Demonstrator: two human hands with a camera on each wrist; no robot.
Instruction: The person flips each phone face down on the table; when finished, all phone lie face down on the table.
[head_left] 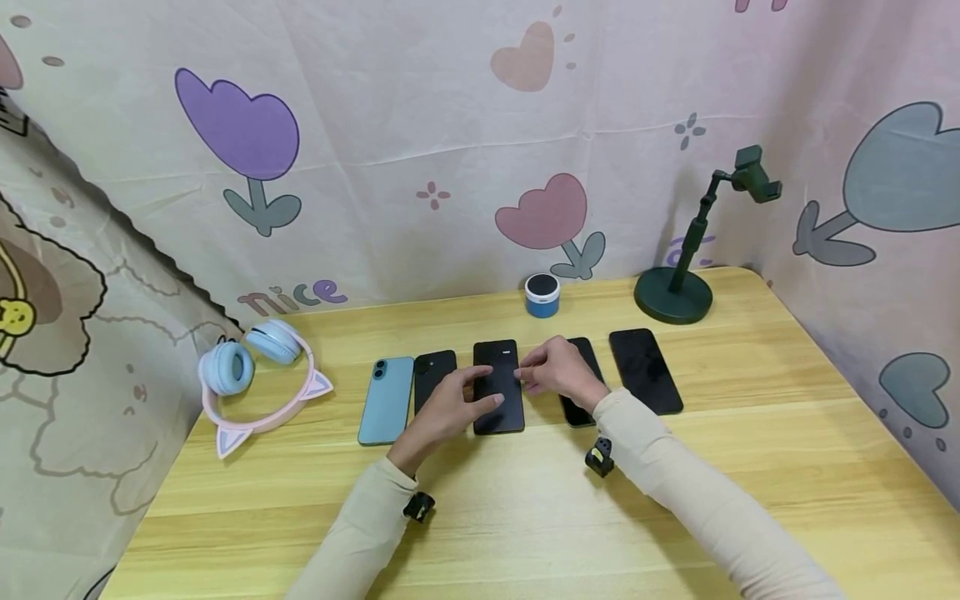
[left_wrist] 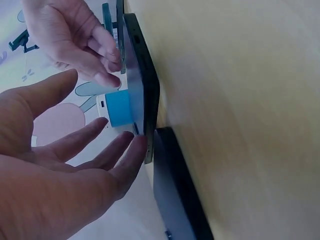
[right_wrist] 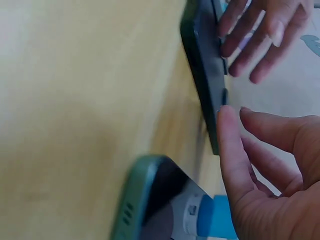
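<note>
Near the table's middle lies a dark phone (head_left: 498, 412) with a small pale mark near its top. My left hand (head_left: 455, 402) hovers over its left side, fingers spread and loosely bent, holding nothing. At its right edge is my right hand (head_left: 558, 367), thumb and forefinger tips close together with no thing visible between them. In the right wrist view the right forefinger (right_wrist: 231, 145) meets the phone's edge; whether it touches is unclear. To the left lie a black phone (head_left: 429, 379), its camera side up, and a light blue phone (head_left: 386, 404). Partly under my right wrist is another black phone (head_left: 576, 412).
Farther right lies one more black phone (head_left: 645, 371). Behind the row stand a blue and white cylinder (head_left: 542, 297) and a dark green stand (head_left: 673, 296). Cat-ear headphones (head_left: 266, 421) rest at the left edge. A patterned curtain (head_left: 390, 108) hangs behind the table.
</note>
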